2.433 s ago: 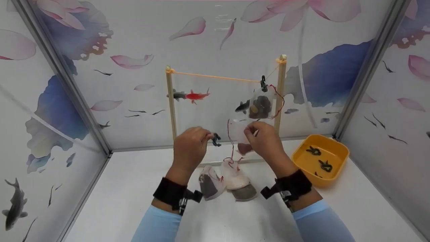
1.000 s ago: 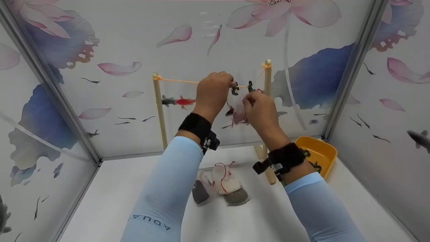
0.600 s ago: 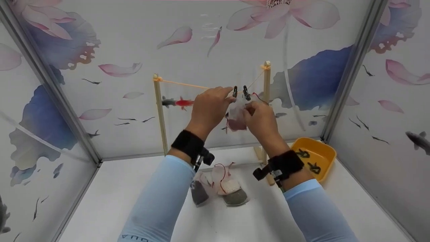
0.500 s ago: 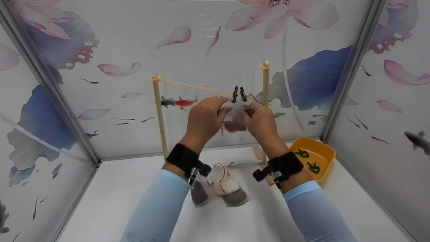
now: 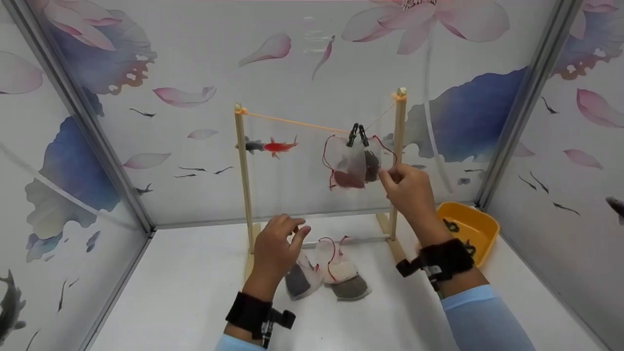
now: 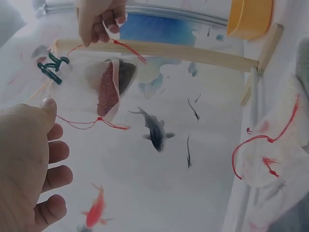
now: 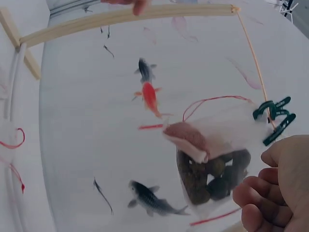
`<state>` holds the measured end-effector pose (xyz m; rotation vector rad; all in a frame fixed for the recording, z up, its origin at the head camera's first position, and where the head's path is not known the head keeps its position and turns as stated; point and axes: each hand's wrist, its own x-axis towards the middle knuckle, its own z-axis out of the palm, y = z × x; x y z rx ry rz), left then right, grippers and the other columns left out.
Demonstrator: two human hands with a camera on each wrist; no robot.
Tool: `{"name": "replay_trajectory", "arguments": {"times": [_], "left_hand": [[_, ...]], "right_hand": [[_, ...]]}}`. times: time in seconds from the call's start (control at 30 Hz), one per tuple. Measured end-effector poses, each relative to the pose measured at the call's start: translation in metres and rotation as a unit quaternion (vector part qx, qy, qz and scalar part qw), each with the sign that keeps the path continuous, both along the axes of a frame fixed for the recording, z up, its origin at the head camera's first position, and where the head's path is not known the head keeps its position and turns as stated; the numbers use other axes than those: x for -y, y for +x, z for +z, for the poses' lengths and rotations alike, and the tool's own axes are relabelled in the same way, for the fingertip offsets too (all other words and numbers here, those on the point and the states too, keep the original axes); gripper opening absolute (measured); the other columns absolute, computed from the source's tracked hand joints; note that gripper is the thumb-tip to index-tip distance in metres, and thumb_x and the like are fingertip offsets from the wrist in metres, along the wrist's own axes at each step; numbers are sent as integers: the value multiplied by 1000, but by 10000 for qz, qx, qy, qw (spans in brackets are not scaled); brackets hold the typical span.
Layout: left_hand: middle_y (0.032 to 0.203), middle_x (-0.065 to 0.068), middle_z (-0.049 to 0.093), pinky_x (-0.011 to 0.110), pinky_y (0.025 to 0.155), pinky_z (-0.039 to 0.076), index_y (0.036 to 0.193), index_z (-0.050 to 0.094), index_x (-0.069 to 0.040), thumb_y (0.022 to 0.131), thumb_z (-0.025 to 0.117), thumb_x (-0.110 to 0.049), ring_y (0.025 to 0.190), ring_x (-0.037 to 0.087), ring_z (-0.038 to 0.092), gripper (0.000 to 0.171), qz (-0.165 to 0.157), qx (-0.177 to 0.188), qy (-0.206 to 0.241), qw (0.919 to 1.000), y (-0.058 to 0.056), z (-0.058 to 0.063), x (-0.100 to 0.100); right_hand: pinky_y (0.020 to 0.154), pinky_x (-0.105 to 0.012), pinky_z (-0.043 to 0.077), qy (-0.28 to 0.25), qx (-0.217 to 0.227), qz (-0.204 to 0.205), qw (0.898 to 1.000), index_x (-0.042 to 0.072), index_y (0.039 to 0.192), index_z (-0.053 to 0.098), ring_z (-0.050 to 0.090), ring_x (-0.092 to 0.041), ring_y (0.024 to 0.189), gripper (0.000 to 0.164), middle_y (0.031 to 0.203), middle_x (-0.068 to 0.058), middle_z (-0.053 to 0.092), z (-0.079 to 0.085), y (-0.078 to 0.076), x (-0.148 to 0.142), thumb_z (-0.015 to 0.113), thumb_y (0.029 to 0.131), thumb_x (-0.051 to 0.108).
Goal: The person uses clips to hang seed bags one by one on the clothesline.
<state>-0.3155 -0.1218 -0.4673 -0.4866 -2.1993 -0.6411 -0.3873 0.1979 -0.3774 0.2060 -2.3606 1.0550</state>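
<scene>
Two sheer drawstring bags hang side by side from an orange string [image 5: 297, 123], held by two dark green clothespins [image 5: 358, 135]. The left drawstring bag [image 5: 348, 165] has reddish contents at its bottom. Behind it the right drawstring bag [image 7: 212, 176] contains dark, rounded, stone-like pieces. My right hand [image 5: 409, 187] is beside the right bag near its red cord, fingers loosely bent, with nothing seen in its grip. Low at the left, my left hand [image 5: 278, 243] hovers above the table with relaxed fingers and nothing in it.
Two wooden posts [image 5: 242, 180] carry the string. On the white table [image 5: 195, 282] lie a drawstring bag with dark contents [image 5: 297, 282] and another with greenish-brown contents [image 5: 351, 287]. A yellow bin [image 5: 480, 224] with green clothespins stands right. Printed walls surround the table.
My left hand carried a clothespin up, clipped the reddish bag to the string beside the other bag, let go and dropped down left. My right hand released that bag and moved right.
</scene>
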Motion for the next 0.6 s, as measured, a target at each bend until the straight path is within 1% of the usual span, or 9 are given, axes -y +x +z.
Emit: {"name": "replay_trajectory", "arguments": {"times": [0.07, 0.13, 0.2, 0.3, 0.37, 0.43, 0.53, 0.6], "left_hand": [[92, 0, 75, 35, 72, 62, 115, 86, -14, 107, 81, -35, 87, 17, 70, 23, 35, 176, 18, 9998, 7, -14, 2], [97, 2, 78, 37, 77, 64, 116, 86, -14, 107, 81, -34, 93, 19, 73, 23, 21, 338, 48, 9994, 12, -23, 2], [102, 3, 79, 39, 82, 66, 117, 86, -14, 106, 81, -33, 98, 21, 75, 23, -21, 434, 52, 9990, 16, -28, 1], [109, 3, 79, 40, 87, 66, 118, 85, -13, 106, 82, -30, 104, 21, 74, 21, -225, 571, 26, 9981, 21, -30, -5], [113, 2, 78, 39, 92, 66, 119, 85, -14, 106, 82, -29, 109, 20, 73, 21, -459, 651, -66, 9968, 24, -29, -13], [118, 1, 78, 37, 95, 65, 122, 84, -14, 107, 80, -31, 114, 19, 73, 23, -749, 751, -207, 9941, 29, -27, -24], [126, -1, 78, 33, 103, 64, 127, 83, -15, 110, 76, -37, 122, 17, 72, 29, -1156, 899, -543, 9877, 38, -26, -40], [131, -1, 77, 31, 107, 63, 129, 83, -16, 111, 73, -43, 127, 16, 71, 34, -1370, 1037, -778, 9821, 44, -25, -48]], "right_hand": [[64, -26, 55, -68, 194, -130, 9997, 6, 96, 78, 67, -25, 71, 41, 83, -13, 74, -6, -1, -19, 71, 114, 42], [64, -25, 56, -104, 439, -255, 9987, 7, 96, 77, 66, -26, 73, 45, 85, -13, 72, -11, -4, -37, 68, 115, 47], [65, -26, 56, -53, 720, -374, 9967, 7, 98, 76, 66, -27, 75, 48, 87, -12, 73, -15, -9, -55, 64, 116, 51], [68, -31, 56, 154, 1338, -534, 9894, 9, 103, 74, 65, -28, 79, 49, 92, -13, 73, -24, -18, -78, 60, 117, 53], [71, -35, 56, 435, 1773, -603, 9813, 6, 109, 75, 67, -29, 84, 47, 99, -15, 74, -35, -23, -94, 59, 117, 50], [75, -39, 58, 762, 2173, -594, 9713, 1, 119, 75, 68, -33, 90, 45, 108, -21, 75, -47, -26, -110, 59, 118, 43], [83, -44, 62, 1289, 2777, -360, 9513, -7, 133, 72, 71, -37, 101, 42, 126, -30, 74, -68, -28, -131, 61, 116, 30], [86, -46, 62, 1601, 3150, -153, 9354, -11, 136, 70, 71, -38, 103, 41, 130, -33, 73, -81, -26, -142, 64, 114, 22]]}}
